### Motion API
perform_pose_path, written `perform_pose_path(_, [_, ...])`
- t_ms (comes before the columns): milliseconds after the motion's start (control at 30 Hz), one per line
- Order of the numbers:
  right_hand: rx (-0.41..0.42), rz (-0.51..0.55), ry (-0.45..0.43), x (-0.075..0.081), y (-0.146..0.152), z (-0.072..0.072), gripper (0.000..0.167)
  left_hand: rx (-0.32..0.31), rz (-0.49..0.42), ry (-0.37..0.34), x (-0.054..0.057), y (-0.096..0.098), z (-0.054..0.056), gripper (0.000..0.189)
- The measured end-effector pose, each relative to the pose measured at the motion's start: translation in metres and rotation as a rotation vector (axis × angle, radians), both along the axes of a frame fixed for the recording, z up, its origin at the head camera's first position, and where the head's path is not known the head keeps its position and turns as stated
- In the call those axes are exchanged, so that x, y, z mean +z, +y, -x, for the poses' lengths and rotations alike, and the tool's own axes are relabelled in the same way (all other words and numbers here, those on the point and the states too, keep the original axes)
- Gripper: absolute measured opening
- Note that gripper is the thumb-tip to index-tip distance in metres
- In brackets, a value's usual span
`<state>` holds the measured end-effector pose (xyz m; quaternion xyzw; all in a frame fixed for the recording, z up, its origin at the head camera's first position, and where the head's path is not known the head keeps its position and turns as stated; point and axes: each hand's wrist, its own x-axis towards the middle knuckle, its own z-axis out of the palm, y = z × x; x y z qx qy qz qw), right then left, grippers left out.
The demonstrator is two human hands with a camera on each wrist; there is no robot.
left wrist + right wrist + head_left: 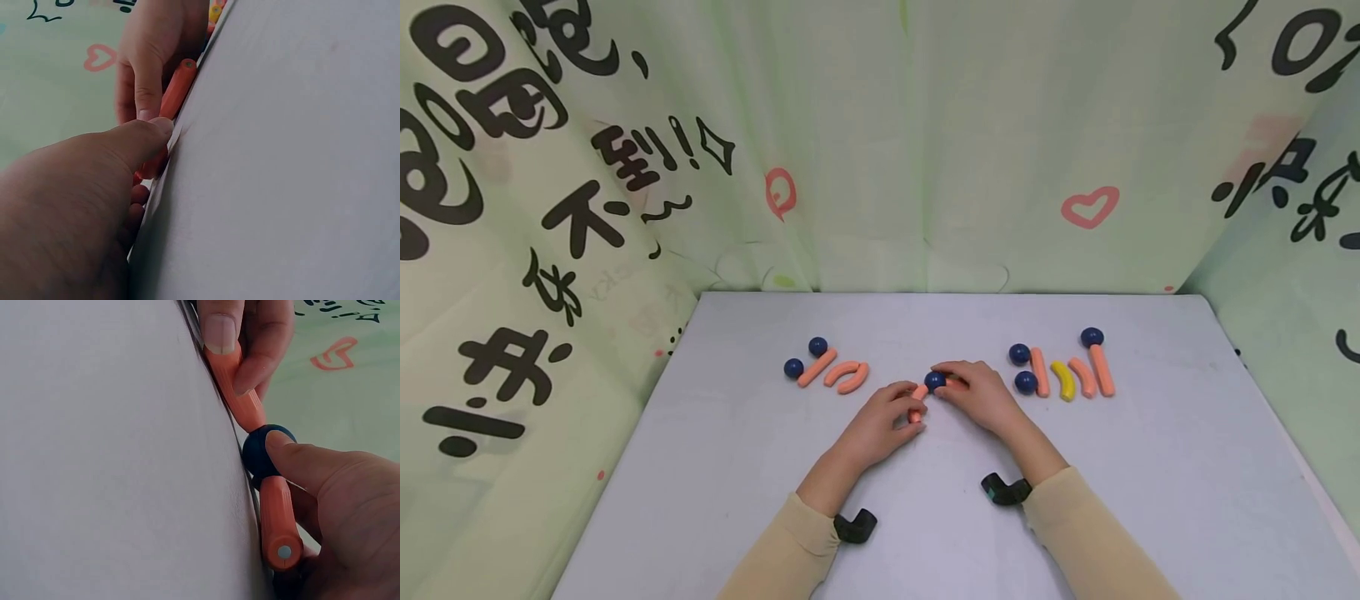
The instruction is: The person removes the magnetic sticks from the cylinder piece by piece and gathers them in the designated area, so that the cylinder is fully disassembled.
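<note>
Near the middle of the white table, my left hand (pixel 883 421) pinches a straight orange stick (pixel 919 392) between thumb and fingers. The upper end of that stick meets a dark blue ball (pixel 259 453). My right hand (pixel 981 396) grips the ball, its thumb lying over it in the right wrist view. A second orange stick (pixel 279 519) joins the ball's other side and shows a round silvery disc in its end; in the head view the right fingers partly hide it. The left wrist view shows the left thumb across the first stick (pixel 178 90).
On the left lie two blue balls (pixel 817 347), a straight orange stick (pixel 817 367) and two curved orange pieces (pixel 853 378). On the right are several blue balls (pixel 1019 354), straight orange sticks (pixel 1102 371), a curved orange piece (pixel 1082 377) and a curved yellow piece (pixel 1063 381). Printed curtains (pixel 865 167) surround the table.
</note>
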<state>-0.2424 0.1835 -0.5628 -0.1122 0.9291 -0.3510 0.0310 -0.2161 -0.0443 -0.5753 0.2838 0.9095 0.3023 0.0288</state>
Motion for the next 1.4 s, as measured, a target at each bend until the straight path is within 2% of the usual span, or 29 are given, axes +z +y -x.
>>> perform_pose_path(467, [0.005, -0.04, 0.013, 0.001, 0.0, 0.0, 0.04, 0.036, 0.013, 0.0, 0.002, -0.001, -0.001, 0.024])
perform_pose_path(600, [0.007, -0.037, 0.01, 0.002, -0.001, -0.001, 0.04, 0.047, 0.042, 0.043, 0.003, -0.001, 0.0, 0.026])
perform_pose_path(800, [0.001, -0.034, 0.004, 0.001, 0.0, -0.001, 0.041, 0.06, 0.06, 0.15, 0.004, -0.003, 0.002, 0.029])
perform_pose_path(967, [-0.001, -0.032, -0.012, 0.002, 0.001, -0.002, 0.042, 0.11, 0.089, 0.186, 0.004, -0.007, 0.003, 0.031])
perform_pose_path(1233, [-0.005, -0.032, -0.02, 0.001, 0.001, -0.001, 0.042, 0.217, 0.159, 0.175, 0.01, -0.02, 0.007, 0.032])
perform_pose_path(1400, [-0.001, -0.02, -0.026, 0.001, 0.002, -0.001, 0.042, 0.278, 0.157, 0.224, 0.012, -0.028, 0.009, 0.03])
